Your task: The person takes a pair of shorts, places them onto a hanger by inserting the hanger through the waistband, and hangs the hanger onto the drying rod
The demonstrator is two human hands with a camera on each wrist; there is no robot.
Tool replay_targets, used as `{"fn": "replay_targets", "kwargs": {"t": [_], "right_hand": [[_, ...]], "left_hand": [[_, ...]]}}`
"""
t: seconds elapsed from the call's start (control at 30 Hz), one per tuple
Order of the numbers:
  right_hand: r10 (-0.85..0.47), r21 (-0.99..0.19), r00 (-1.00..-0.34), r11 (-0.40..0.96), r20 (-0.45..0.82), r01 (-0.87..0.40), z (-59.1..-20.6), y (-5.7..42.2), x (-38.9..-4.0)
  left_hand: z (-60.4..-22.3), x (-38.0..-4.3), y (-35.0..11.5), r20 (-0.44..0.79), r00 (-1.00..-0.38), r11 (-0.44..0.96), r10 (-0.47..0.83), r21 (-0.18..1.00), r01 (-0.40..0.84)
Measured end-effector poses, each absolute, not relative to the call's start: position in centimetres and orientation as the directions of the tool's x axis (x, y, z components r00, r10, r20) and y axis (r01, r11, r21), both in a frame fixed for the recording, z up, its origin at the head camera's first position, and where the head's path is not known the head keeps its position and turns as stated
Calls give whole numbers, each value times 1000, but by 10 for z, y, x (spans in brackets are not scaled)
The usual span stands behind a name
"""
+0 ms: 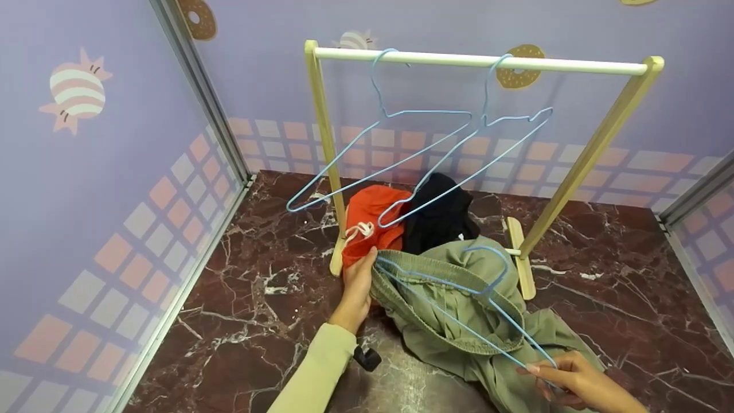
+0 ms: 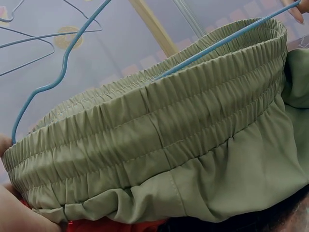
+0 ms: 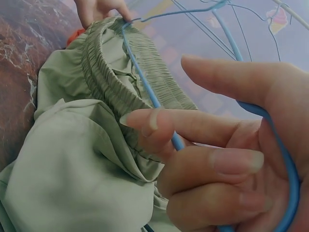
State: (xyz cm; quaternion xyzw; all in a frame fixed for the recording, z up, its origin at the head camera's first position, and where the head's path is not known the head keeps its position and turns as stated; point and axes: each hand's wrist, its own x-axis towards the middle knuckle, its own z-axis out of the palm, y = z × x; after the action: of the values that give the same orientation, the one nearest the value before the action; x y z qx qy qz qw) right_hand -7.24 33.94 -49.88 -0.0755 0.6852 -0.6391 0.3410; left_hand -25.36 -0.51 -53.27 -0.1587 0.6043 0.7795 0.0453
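Green pants with a gathered elastic waistband hang with the waist opening up. My left hand pinches the left end of that waistband, where one end of a blue hanger sits inside it. The hanger slants across the opening, its hook up and its other end outside the waistband. My right hand holds this outer end; in the right wrist view the fingers curl around the blue wire, which loops across the palm.
A wooden rack stands ahead, with two blue hangers on its white bar. Beneath them, a red garment with a white drawstring and a black garment lie on the dark marbled surface. Purple patterned panels enclose it.
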Motion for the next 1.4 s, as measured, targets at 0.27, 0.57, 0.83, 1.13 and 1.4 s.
{"fn": "replay_targets", "kwargs": {"t": [0.27, 0.57, 0.83, 1.13, 1.4], "right_hand": [[-484, -891, -748, 279, -453, 359, -495, 335, -72], [-485, -877, -733, 318, -477, 361, -488, 332, -77], [-474, -886, -756, 339, -450, 315, -483, 327, -77], [-495, -908, -768, 315, -407, 278, -483, 319, -79], [-495, -899, -759, 335, -423, 283, -483, 319, -82]], "left_hand": [[-534, -251, -5, -202, -969, -104, -145, 977, -188], [-531, -248, -5, 46, -985, 136, -166, 990, 23], [-530, -244, -5, 280, -943, 370, -182, 908, 198], [-523, -238, -1, 401, -906, 524, -136, 805, 278], [-525, -236, 3, 493, -870, 486, -32, 768, 417]]}}
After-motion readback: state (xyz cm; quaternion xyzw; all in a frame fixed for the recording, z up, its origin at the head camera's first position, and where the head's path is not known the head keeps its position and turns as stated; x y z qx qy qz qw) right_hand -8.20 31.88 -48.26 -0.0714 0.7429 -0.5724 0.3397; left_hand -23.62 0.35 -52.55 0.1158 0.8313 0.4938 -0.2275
